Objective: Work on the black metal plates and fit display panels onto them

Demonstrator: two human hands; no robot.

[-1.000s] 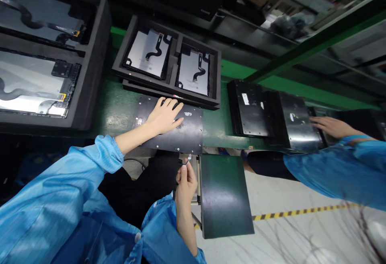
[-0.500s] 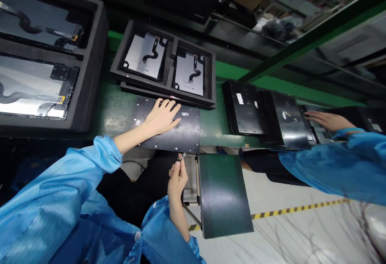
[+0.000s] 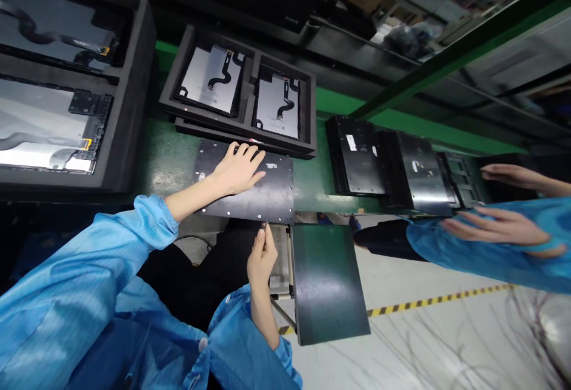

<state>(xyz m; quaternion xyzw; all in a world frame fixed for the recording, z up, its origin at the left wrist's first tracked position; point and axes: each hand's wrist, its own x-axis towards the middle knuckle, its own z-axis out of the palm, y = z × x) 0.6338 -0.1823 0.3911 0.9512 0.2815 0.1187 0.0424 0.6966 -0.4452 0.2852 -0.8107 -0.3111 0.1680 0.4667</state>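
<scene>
On the green tabletop [image 3: 172, 161], your left hand [image 3: 235, 168] lay flat and open, palm down, fingers spread on the far half of the dark metal plate [image 3: 261, 191]. Plate sat flat, its near edge at the tabletop's near edge, far edge just beside the black foam tray [image 3: 243, 122]. Your right hand [image 3: 261, 256] was below that near edge, thumb and fingers pinched shut on a small metal part [image 3: 264, 225] — too small to identify — with its tip right at the plate's edge; contact couldn't be confirmed. Foam tray held two grey panels with black flex cables, one per compartment. Larger tray [image 3: 129, 110] of the same kind sat to the left. Dark green board [image 3: 328, 283] stuck out just right of your right hand. Farther right, stacked black plates [image 3: 357, 158] — a co-worker's hands [image 3: 491, 226] in blue sleeves hovered near them.
</scene>
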